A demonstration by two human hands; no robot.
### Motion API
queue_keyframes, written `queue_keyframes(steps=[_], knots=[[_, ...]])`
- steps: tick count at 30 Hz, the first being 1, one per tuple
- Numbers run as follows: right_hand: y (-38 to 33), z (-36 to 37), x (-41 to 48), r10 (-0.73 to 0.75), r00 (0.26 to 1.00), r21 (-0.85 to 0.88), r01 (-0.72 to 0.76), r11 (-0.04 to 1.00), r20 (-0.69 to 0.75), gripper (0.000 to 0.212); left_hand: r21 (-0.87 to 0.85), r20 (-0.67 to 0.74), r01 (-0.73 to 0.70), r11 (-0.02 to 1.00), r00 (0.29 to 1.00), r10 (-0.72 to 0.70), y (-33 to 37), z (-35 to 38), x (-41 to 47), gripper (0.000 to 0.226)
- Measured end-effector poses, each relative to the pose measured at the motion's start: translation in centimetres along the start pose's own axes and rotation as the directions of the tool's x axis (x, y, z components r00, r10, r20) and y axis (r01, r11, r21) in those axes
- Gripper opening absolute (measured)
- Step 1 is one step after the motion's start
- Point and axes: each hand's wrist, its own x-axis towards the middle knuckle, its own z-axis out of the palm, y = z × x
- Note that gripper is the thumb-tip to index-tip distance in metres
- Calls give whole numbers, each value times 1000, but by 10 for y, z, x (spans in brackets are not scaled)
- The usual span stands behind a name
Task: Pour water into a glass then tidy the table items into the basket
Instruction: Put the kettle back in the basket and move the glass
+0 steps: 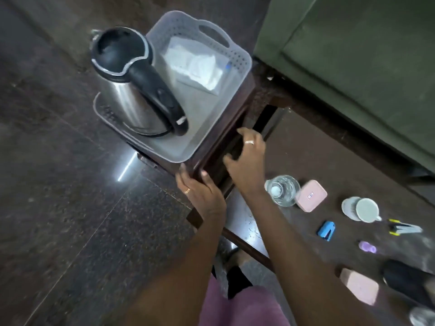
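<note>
green sofa (pixel 353 67) beside dark stone floor (pixel 47 161)

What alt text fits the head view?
The left hand and right hand grip a small wooden stool carrying a grey basket that holds a steel kettle and a white packet. To its right, a clear bottle, pink box, white mug and blue stapler lie on a dark surface.

Dark speckled stone floor (pixel 58 184) meets a green sofa (pixel 364 67).
</note>
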Motion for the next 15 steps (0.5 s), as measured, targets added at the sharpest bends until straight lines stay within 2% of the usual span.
queue_keyframes(steps=[2,4,5,9,12,15], knots=[[41,-19,-7,126,990,-233,-136,963,-59,66,32,105,-23,999,994,20,-3,12,-25,43],[76,-34,-14,288,956,-458,-278,844,-51,82,62,245,-52,997,969,35,-5,24,-41,39],[90,-39,-18,356,934,-515,-322,795,-34,90,66,329,-76,995,943,50,-6,30,-47,38],[123,-46,-27,489,871,-539,-388,747,52,102,78,610,-132,988,790,57,-8,52,-56,39],[136,-43,-32,504,861,-515,-402,758,71,98,107,689,-183,977,722,60,-12,63,-54,36],[142,-42,-32,456,889,-467,-382,798,52,87,105,782,-338,935,609,133,-17,68,-53,35]])
